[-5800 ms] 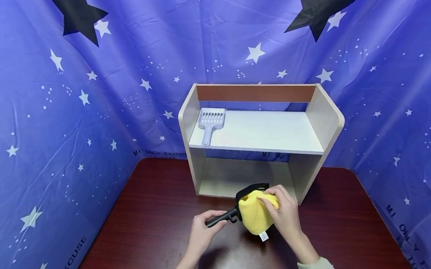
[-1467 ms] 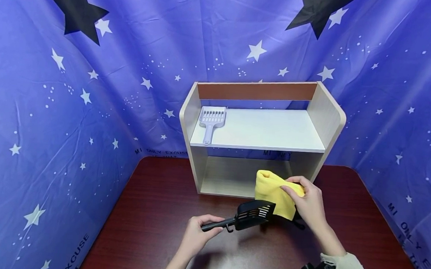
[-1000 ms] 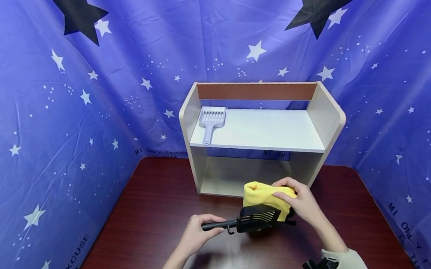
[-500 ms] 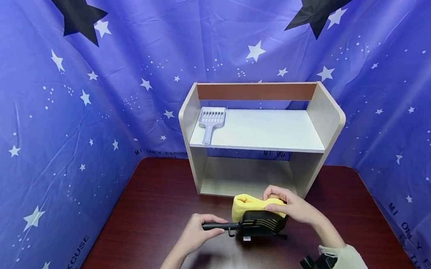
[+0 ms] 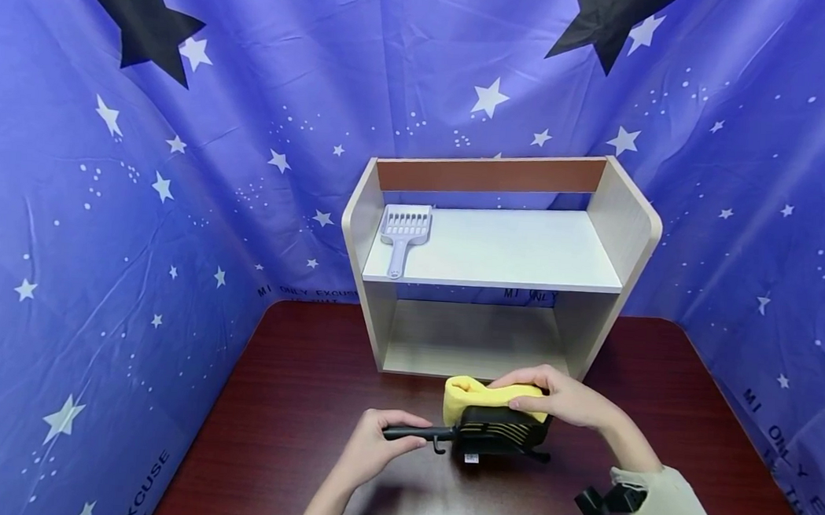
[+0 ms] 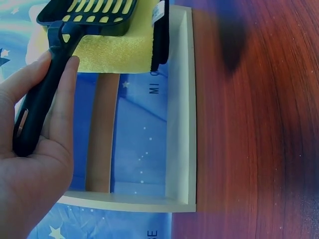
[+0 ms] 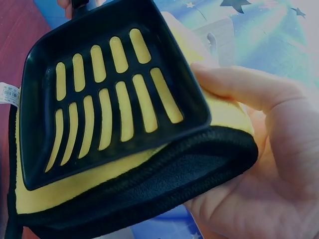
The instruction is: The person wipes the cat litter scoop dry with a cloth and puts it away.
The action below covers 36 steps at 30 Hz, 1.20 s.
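My left hand (image 5: 373, 444) pinches the handle of a black slotted litter scoop (image 5: 501, 428) between thumb and fingers, held above the table. My right hand (image 5: 556, 396) grips a yellow cleaning mitt (image 5: 462, 394) just behind the scoop's head. In the right wrist view, the mitt's black-trimmed opening (image 7: 164, 184) faces the camera, and yellow fabric (image 7: 119, 55) shows through the slots of the scoop. The right thumb lies at the scoop's edge. A small white tag (image 5: 471, 458) hangs below. Part of the mitt is hidden by the scoop.
A two-tier wooden shelf (image 5: 496, 285) stands at the back of the dark red table (image 5: 290, 407). On its upper board lies a pale lilac litter scoop (image 5: 403, 229). A starry blue curtain (image 5: 248, 161) surrounds the table.
My right hand has brought the mitt leftward and down behind the black scoop. The left hand keeps its hold on the handle with little movement. Over the last half second things shift only slightly.
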Motion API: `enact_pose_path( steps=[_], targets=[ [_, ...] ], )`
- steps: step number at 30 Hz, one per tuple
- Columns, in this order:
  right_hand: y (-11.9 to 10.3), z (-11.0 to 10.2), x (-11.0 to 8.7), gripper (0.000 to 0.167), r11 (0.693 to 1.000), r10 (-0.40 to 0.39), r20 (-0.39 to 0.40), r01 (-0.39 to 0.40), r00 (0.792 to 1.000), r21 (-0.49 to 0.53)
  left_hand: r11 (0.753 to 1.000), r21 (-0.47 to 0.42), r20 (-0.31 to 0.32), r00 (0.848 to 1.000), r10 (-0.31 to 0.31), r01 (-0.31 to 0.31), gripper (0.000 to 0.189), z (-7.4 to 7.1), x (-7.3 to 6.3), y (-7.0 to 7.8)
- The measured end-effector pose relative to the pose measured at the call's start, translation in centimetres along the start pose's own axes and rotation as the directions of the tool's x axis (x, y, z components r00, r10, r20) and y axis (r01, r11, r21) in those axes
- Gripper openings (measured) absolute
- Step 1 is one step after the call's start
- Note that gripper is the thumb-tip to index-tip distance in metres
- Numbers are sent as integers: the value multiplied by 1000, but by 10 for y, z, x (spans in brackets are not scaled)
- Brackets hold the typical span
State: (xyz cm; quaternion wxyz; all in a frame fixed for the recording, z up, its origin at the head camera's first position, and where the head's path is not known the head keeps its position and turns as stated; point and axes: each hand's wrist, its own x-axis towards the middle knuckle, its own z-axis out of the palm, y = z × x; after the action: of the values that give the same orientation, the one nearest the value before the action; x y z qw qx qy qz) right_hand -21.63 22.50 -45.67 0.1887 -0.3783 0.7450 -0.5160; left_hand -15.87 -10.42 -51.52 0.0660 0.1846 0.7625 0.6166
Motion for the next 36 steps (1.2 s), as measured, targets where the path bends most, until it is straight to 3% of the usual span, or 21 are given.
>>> enact_pose_path(
  steps=[11, 36],
  targets=[
    [1, -4, -4, 29, 999, -20, 22, 19, 1000, 29, 999, 5, -22, 999, 42, -42, 25, -3, -1, -4],
    [11, -13, -24, 31, 999, -50, -101, 50, 994, -6, 1000, -8, -116, 993, 19, -20, 27, -18, -4, -8]
  ],
)
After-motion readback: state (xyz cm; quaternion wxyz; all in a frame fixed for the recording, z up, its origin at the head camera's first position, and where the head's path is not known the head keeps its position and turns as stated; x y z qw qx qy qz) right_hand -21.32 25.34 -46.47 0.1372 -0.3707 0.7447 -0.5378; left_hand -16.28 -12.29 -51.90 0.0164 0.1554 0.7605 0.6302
